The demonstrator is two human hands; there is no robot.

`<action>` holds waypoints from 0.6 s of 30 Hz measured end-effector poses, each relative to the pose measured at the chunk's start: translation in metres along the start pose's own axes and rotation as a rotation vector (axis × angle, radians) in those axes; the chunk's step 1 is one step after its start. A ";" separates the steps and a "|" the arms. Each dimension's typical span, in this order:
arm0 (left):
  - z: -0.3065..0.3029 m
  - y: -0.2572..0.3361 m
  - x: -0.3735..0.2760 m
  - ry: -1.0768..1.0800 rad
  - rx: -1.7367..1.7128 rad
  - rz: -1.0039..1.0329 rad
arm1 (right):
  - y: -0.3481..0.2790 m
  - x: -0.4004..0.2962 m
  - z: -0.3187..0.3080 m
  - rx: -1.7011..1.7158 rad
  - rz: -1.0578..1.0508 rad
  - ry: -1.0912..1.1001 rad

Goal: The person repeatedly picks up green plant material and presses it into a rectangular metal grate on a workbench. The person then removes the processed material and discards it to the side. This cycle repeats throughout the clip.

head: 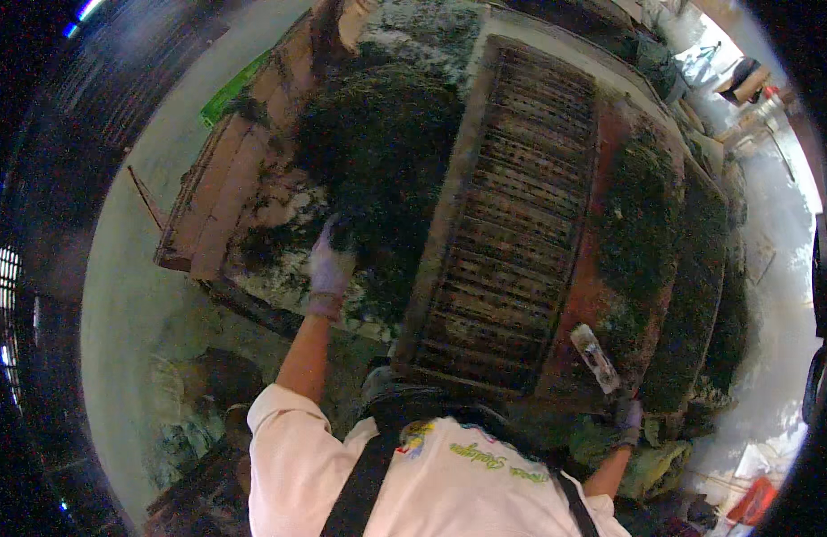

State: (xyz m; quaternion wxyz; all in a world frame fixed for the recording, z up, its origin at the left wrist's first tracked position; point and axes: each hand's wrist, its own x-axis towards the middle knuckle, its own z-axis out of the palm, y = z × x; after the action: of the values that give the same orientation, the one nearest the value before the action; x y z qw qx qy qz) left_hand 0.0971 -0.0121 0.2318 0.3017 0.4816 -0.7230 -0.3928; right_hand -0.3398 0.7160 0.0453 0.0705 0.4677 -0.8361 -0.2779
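Observation:
My left hand (331, 265), in a pale glove, reaches into a heap of dark, loose material (386, 148) that looks like soil or chopped plant matter. The dark fingertips blend into the heap, so I cannot tell whether they grip anything. My right hand (628, 419), also gloved, is low on the right, shut on a brush-like tool (594, 358) with a pale, flat head pointing up and left. Between my hands lies a long framed rack or tray (514, 201) with close crosswise rows of slots and dark bits on it.
Cardboard-brown boards (218, 194) edge the heap on the left. A reddish surface (584, 295) with more dark material (635, 215) lies right of the rack. Crumpled sacking (655, 463) is near my right forearm. A red object (754, 501) lies at lower right.

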 end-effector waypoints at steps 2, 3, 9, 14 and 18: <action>-0.049 -0.045 -0.039 0.003 0.795 -0.237 | -0.039 0.124 -0.145 0.636 0.356 -0.308; -0.078 -0.094 -0.036 -0.029 1.115 -0.329 | -0.073 0.159 -0.249 0.814 0.464 -0.302; -0.038 -0.161 0.090 -0.210 0.888 0.001 | -0.204 0.335 -0.424 0.895 0.029 0.339; -0.140 -0.196 0.104 0.166 0.703 -0.105 | -0.238 0.392 -0.442 0.636 -0.235 0.382; -0.148 -0.232 0.089 0.063 1.208 -0.144 | -0.263 0.398 -0.419 0.613 -0.213 0.338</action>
State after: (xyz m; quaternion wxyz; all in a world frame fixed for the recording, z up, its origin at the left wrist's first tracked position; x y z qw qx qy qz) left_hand 0.2932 -0.1888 0.1132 -0.0312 0.6266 -0.7744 0.0819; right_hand -0.2056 0.1147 0.1994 0.0349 0.5907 -0.8038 0.0608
